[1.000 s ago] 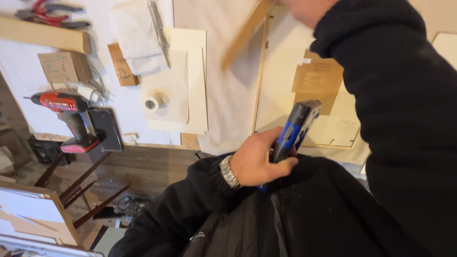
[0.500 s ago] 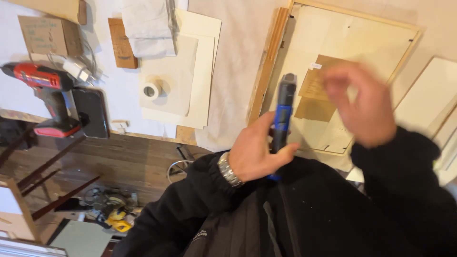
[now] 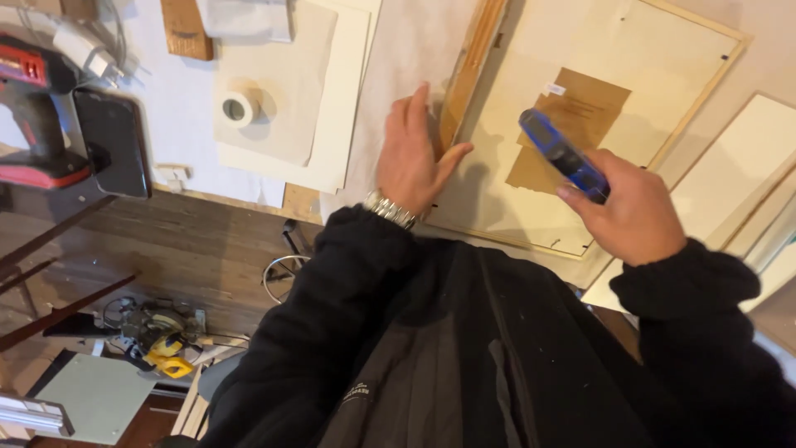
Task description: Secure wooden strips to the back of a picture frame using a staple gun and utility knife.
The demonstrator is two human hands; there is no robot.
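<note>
Two hands are at work over your worktop, which is covered in a pale sheet. Your left hand, a metal watch at its wrist, lies flat and spread on the near-left corner of a wooden picture frame, fingers on the sheet beside the rail and thumb across the rail's lower end. The frame lies face down, its pale backing board showing a brown paper patch.

Your right hand is closed around the lower end of a blue and black hand tool, held above the backing board with its far end slanting up and left over the brown patch; it may be a stapler or a knife, though blur hides which.

Left of the frame lie stacked pale boards with a roll of white tape on them. Further left sit a red cordless drill and a dark phone near the worktop's edge.
</note>
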